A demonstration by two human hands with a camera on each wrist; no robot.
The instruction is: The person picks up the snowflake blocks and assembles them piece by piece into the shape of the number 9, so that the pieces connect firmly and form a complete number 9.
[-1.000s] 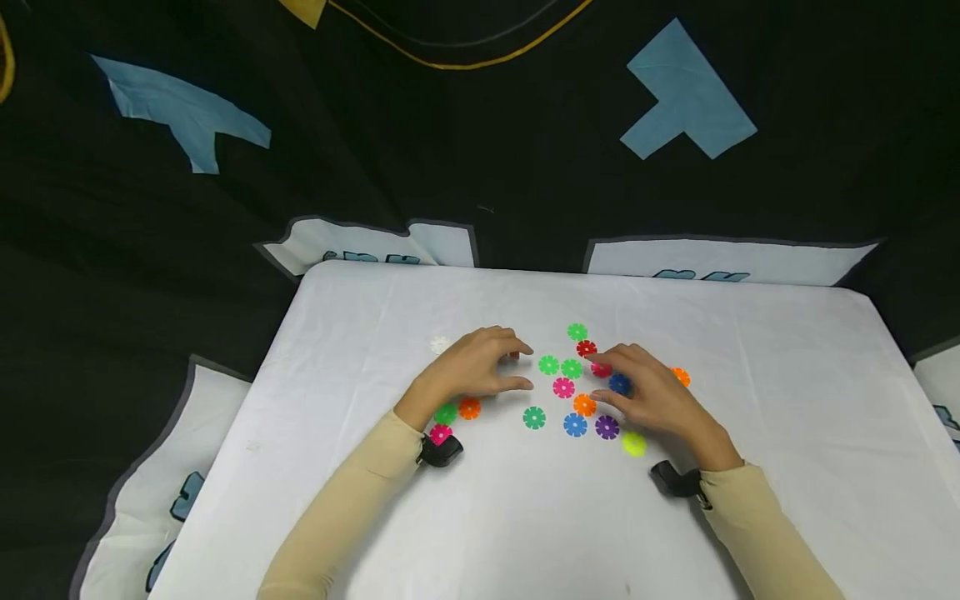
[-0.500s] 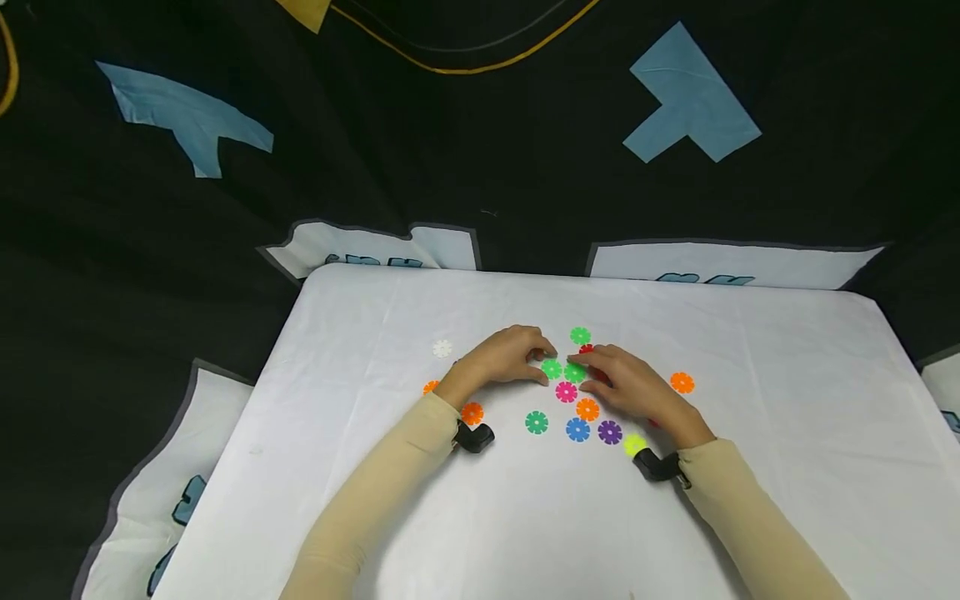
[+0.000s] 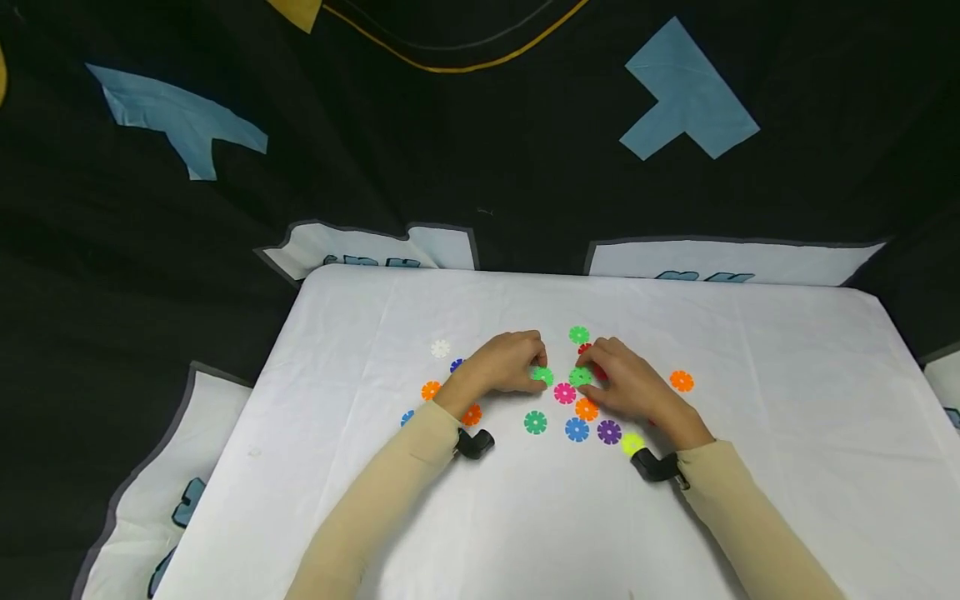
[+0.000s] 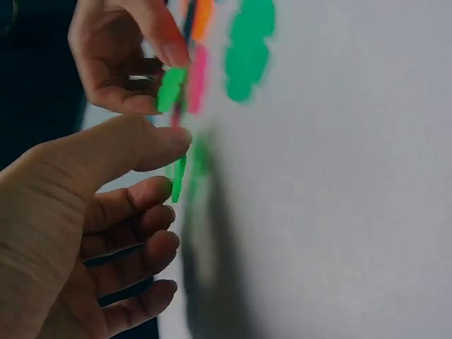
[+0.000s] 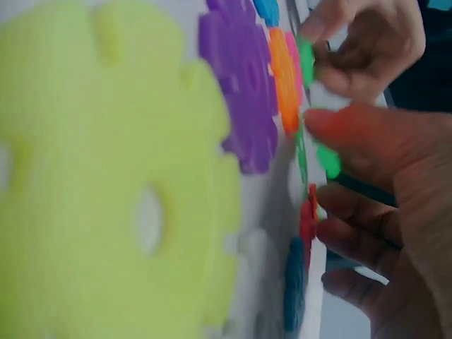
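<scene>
Landmark: pink disc on the white desk, between the two hands and a touch toward the person. Left hand pinches a left green disc between thumb and index finger, just to the far left of the pink disc; its other fingers curl loosely, holding nothing visible. Right hand pinches a right green disc by thumb and fingers, just to the far right of the pink disc. Key relation: the two green discs sit on either side of the pink disc, well within reach of each other, gap between them, rims apart; neither hand looks clearly nearer the pink disc. Discs are round with notched rims, so no long axis; what probably matters is how rims and notches face each other. Left wrist view shows the left one nearly edge-on, seemingly off the desk; exact tilt of the right one can't be told. Around the pink disc: orange disc near right, blue disc beyond that toward the person, purple disc farther right, teal disc near left, red disc on the far side, partly covered by right fingers.
</scene>
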